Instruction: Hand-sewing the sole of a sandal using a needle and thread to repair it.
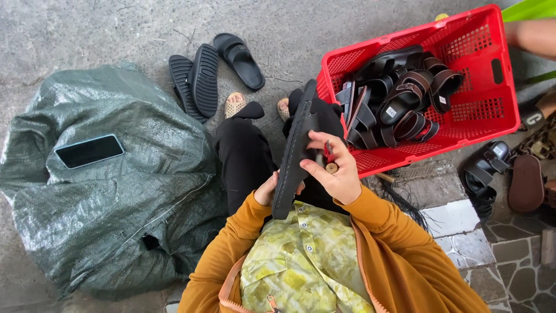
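I hold a black sandal sole [293, 153] on edge over my lap. My left hand [267, 190] grips its near end from the left side. My right hand [334, 170] rests against the sole's right side, fingers pinched on a small tool with a red part, which is mostly hidden. A red plastic crate [489, 101] just beyond my right hand holds several black and brown sandals [399, 95]. My legs in black trousers and my sandalled feet stretch out toward the crate.
A large green woven sack [110, 197] lies at my left with a black phone [89, 150] on it. Three black soles and slides [202, 75] lie on the concrete ahead. More sandals [492, 171] sit at the right. Another person's arm [536, 36] reaches in at top right.
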